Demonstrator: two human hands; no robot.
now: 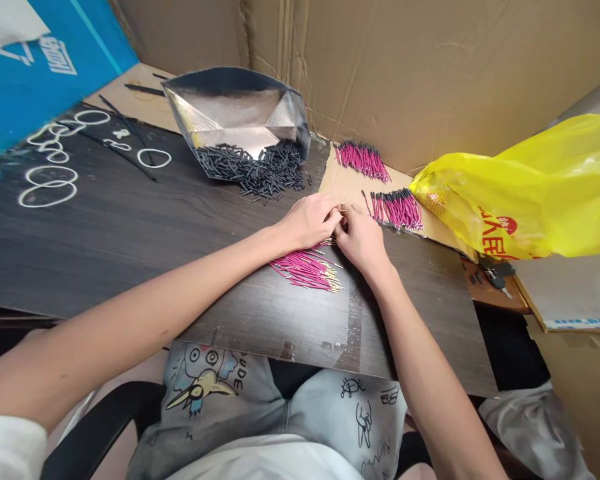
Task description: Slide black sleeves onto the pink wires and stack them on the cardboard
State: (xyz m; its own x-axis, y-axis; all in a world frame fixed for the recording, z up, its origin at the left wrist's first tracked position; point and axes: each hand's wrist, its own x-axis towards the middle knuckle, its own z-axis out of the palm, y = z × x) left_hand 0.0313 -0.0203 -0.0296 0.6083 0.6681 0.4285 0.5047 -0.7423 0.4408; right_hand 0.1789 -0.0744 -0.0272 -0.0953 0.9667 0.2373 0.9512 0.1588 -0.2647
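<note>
Holds left hand [307, 221] and right hand [364, 239] together, pinched on a thin piece [344, 211] too small to identify, beside pink wires [307, 270] on a dark wood-grain bench [200, 213] backed by cardboard [380, 73].

Wires [307, 270] pink-magenta w/ gold-ish tips [333, 275]; tubes [275, 170] blk; surface [175, 213] dk brn-gry w/ wood grain; bag [540, 187] yel w/ red print; cardbd wall [405, 73] tan; sheet [25, 100] blu w/ wht print; bands [155, 149] off-wht; legwear [325, 407] lt gry w/ blk, yel & blu cartoons.
</note>
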